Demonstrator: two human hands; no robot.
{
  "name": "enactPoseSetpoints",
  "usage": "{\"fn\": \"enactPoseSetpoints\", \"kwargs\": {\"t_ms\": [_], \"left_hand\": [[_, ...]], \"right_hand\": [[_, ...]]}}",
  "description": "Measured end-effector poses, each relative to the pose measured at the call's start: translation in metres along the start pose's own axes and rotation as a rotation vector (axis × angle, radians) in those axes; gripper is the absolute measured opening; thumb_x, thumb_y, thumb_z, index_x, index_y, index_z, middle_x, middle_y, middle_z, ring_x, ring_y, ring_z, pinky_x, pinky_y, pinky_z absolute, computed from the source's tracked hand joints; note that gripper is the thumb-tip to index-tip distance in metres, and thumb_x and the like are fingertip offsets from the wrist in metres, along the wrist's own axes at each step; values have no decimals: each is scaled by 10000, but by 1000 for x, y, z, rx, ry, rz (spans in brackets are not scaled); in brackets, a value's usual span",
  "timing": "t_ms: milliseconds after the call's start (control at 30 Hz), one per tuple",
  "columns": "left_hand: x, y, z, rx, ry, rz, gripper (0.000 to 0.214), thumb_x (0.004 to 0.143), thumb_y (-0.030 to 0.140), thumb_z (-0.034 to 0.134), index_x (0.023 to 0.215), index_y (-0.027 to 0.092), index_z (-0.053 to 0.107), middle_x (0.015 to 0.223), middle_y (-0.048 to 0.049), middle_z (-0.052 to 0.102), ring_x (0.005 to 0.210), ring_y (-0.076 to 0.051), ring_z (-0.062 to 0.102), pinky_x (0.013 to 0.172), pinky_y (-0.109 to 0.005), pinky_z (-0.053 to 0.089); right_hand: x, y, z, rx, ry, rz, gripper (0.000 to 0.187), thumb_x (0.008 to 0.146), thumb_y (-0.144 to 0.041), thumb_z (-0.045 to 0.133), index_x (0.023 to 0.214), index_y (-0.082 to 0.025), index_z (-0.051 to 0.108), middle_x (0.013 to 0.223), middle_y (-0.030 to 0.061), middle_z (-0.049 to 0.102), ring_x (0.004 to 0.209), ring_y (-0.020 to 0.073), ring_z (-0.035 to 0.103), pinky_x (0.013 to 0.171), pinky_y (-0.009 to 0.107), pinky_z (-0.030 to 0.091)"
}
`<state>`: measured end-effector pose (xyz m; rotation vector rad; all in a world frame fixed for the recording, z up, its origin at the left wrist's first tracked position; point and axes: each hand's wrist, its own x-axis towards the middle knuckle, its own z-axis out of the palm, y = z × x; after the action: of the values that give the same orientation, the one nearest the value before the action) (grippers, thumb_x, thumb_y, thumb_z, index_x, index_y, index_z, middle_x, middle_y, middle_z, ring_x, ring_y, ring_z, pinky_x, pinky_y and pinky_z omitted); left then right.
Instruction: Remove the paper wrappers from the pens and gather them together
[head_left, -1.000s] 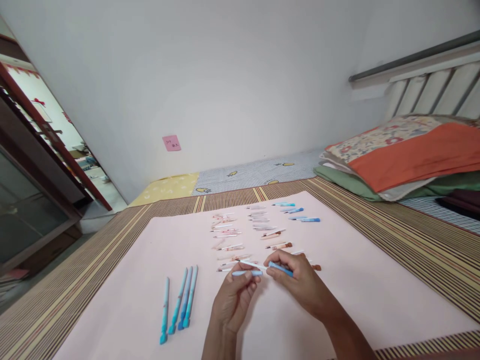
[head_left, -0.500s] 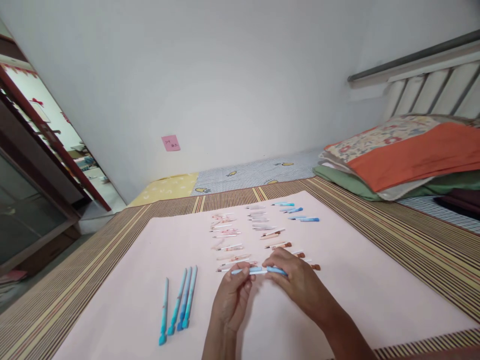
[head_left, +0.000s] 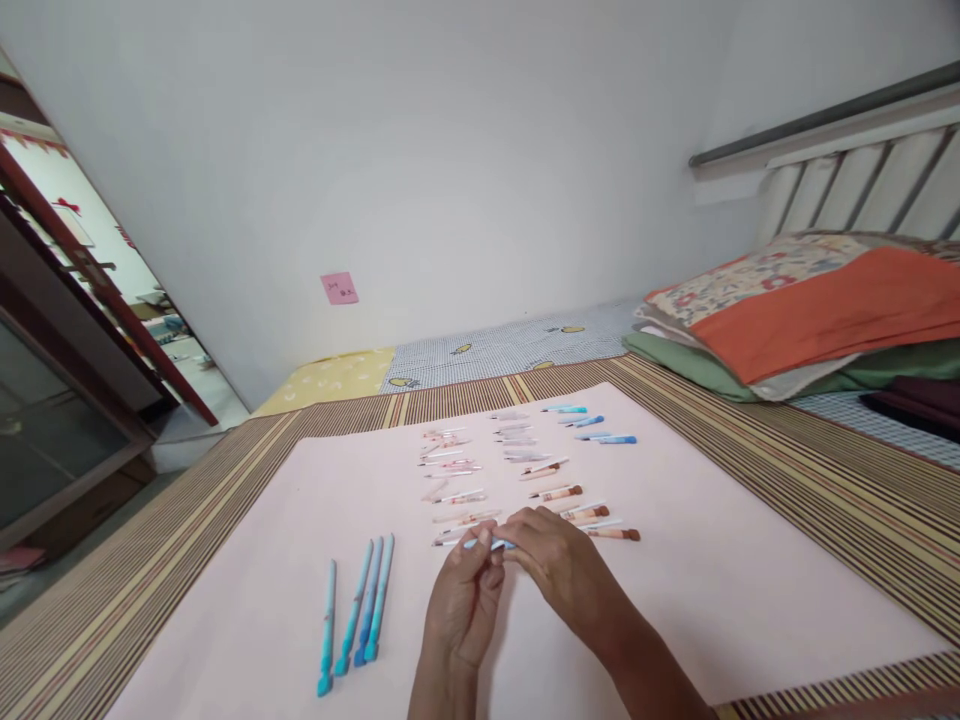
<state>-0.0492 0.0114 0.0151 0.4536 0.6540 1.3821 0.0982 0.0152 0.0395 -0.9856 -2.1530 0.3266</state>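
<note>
Near the middle of the pink sheet, my left hand (head_left: 469, 590) pinches one end of a light blue pen (head_left: 501, 545). My right hand (head_left: 551, 560) is closed round its other end, the two hands almost touching. Fingers cover most of this pen. To the left lie several capped blue pens (head_left: 367, 600), side by side and pointing away from me. Beyond my hands are rows of pen parts: pink ones (head_left: 454, 465), greyish ones (head_left: 517, 440), brown-and-peach ones (head_left: 559, 493) and blue ones (head_left: 619, 440), some with thin white refills beside them.
The pink sheet (head_left: 247, 560) lies on a striped mat (head_left: 750, 450). Folded bedding with an orange panel (head_left: 832, 310) is piled at the right, below a white radiator (head_left: 855, 185). A pink note (head_left: 340, 288) is stuck to the wall. A doorway opens at far left.
My right hand has moved left toward my left hand. The gap between the two blue pen parts, where a white refill showed, has closed from view. The view has shifted slightly.
</note>
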Motion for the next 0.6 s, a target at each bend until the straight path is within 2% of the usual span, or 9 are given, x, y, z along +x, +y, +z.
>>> {"fn": "enactPoseSetpoints", "kwargs": {"t_ms": [200, 300, 367, 467, 600], "left_hand": [[-3, -2, 4, 56, 43, 44, 199, 726, 245, 828, 848, 115, 739, 789, -18, 636, 640, -64, 517, 572, -155, 456], [-5, -4, 9, 79, 69, -16, 290, 756, 334, 801, 942, 117, 755, 887, -63, 686, 652, -82, 537, 625, -189, 498], [-6, -6, 11, 85, 81, -74, 332, 777, 380, 775, 988, 124, 755, 964, -94, 706, 640, -85, 540, 617, -197, 502], [-5, -8, 10, 117, 86, -132, 358, 788, 387, 761, 1028, 121, 753, 979, -126, 725, 630, -88, 547, 595, -188, 494], [-1, -12, 5, 129, 50, -148, 378, 734, 369, 809, 994, 98, 765, 892, -131, 735, 616, -88, 533, 558, -173, 469]], "right_hand": [[-3, 4, 13, -130, -7, 32, 270, 988, -161, 487, 1188, -270, 631, 949, 37, 640, 876, 215, 580, 762, 344, 479], [-6, 22, 11, -113, 19, 27, 231, 998, -171, 471, 1117, -263, 646, 951, 32, 636, 889, 202, 593, 779, 330, 483], [-8, 48, 1, -113, 46, 48, 196, 985, -169, 493, 1053, -254, 657, 950, 25, 645, 894, 190, 611, 794, 314, 499], [-14, 107, -24, -195, 88, 142, 215, 959, -122, 481, 1011, -233, 658, 975, 29, 669, 879, 171, 639, 770, 279, 522], [-22, 188, -60, -335, 159, 244, 192, 944, -174, 494, 991, -187, 679, 952, 86, 680, 917, 245, 623, 803, 369, 507]]}}
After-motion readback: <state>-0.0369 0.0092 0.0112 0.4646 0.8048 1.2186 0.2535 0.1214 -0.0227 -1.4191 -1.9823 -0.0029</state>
